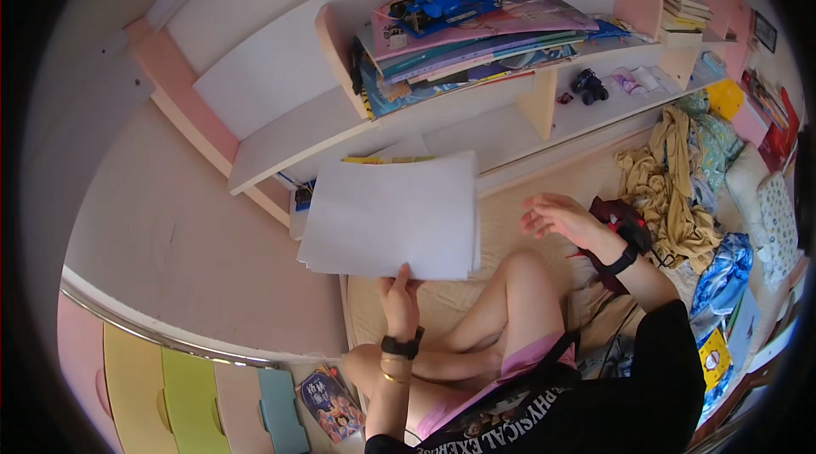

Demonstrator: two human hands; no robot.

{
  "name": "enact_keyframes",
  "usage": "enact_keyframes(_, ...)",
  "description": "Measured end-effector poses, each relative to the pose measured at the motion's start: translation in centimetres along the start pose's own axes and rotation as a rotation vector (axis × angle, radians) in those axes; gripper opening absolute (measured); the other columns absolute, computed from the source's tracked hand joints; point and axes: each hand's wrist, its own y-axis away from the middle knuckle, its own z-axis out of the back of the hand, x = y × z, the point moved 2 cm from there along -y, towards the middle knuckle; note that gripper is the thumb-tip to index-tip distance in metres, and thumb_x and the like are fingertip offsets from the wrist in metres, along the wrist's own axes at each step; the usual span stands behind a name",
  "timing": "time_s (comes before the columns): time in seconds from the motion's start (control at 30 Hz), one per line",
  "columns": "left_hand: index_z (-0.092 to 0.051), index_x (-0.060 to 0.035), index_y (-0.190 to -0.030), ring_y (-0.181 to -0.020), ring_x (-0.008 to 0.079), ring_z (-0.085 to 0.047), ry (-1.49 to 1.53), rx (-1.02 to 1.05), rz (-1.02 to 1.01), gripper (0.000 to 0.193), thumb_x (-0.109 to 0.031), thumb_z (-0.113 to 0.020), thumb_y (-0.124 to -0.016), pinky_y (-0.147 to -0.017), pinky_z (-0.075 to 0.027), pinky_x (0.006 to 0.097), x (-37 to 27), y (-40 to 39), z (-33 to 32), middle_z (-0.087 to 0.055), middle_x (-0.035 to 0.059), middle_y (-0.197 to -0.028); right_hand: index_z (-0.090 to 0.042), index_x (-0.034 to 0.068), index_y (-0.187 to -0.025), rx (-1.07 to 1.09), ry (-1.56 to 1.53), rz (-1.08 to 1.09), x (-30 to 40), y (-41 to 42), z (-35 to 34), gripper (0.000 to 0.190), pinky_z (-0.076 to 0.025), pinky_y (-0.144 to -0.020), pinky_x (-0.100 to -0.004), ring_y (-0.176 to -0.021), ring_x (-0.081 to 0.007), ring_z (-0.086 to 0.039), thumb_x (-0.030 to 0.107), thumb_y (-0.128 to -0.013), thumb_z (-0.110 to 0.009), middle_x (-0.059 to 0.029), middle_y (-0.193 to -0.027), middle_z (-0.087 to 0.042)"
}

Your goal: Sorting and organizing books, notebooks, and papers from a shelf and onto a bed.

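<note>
My left hand grips a stack of white paper sheets at its near edge, the thumb on top and the other fingers mostly hidden beneath. The sheets are held out flat in front of the lower shelf, and their edges are slightly uneven. To the right of the paper, my right hand is raised with curved fingers apart, touching nothing. Both wrists wear black bands. Below the hands are my crossed legs on a bed with a beige sheet.
A wall shelf runs along the far side, bearing a pile of books with a blue model on top. Crumpled clothes and pillows lie at right. A colourful drawer cabinet and a picture book are at lower left.
</note>
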Motion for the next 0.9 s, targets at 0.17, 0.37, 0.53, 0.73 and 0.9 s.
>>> enact_keyframes(0.17,-0.043,0.0052,-0.105,-0.085,0.0241,-0.061,0.094,0.101,-0.031,0.018,-0.003,-0.046,-0.089,-0.069,-0.055,0.0359,0.0,-5.3,-4.0,-0.056,0.0133,-0.097,-0.055,0.002,-0.109,0.128,-0.039,-0.056,-1.2,1.8,1.8,0.026,-0.048,-0.073,-0.0289,-0.087,-0.0199,-0.063,0.02,-0.092,-0.049,-0.0113,-0.095,-0.064)
enact_keyframes(0.37,-0.043,0.0072,-0.104,-0.085,0.0311,-0.063,-0.079,0.285,0.176,0.022,-0.012,-0.04,-0.093,-0.078,-0.053,0.0346,-0.5,-7.2,-4.1,-0.058,0.0224,-0.105,-0.057,0.001,-0.106,0.053,-0.018,-0.09,-1.0,4.1,3.0,0.025,-0.049,-0.074,-0.0293,-0.088,-0.0199,-0.062,0.02,-0.091,-0.049,-0.0112,-0.095,-0.064)
enact_keyframes(0.53,-0.058,0.0036,-0.085,-0.059,0.02,-0.061,-0.247,0.256,0.335,0.03,-0.022,-0.044,-0.094,-0.054,-0.046,0.0249,-0.2,-8.6,-2.6,-0.065,0.0162,-0.075,-0.058,0.002,-0.104,0.071,0.052,-0.075,0.4,4.0,2.4,0.025,-0.048,-0.074,-0.0296,-0.088,-0.0186,-0.062,0.022,-0.092,-0.049,-0.0098,-0.094,-0.064)
enact_keyframes(0.73,-0.058,0.0025,-0.086,-0.056,0.0198,-0.06,-0.38,0.313,0.346,0.031,-0.024,-0.046,-0.093,-0.053,-0.045,0.0252,-2.7,-6.1,-3.8,-0.065,0.0167,-0.076,-0.06,0.004,-0.099,0.079,0.331,0.282,8.5,3.8,0.2,0.018,-0.046,-0.071,-0.0257,-0.083,-0.0127,-0.061,0.019,-0.092,-0.052,-0.0048,-0.088,-0.064)
enact_keyframes(0.9,-0.059,0.0026,-0.093,-0.065,0.0207,-0.064,-0.273,0.358,0.325,0.033,-0.026,-0.043,-0.094,-0.06,-0.049,0.0267,-2.5,-3.8,-2.4,-0.066,0.0169,-0.085,-0.064,0.004,-0.088,-0.344,0.867,0.93,19.3,2.3,-2.1,0.01,-0.045,-0.06,-0.0238,-0.071,-0.0091,-0.059,0.013,-0.085,-0.06,-0.0043,-0.085,-0.064)
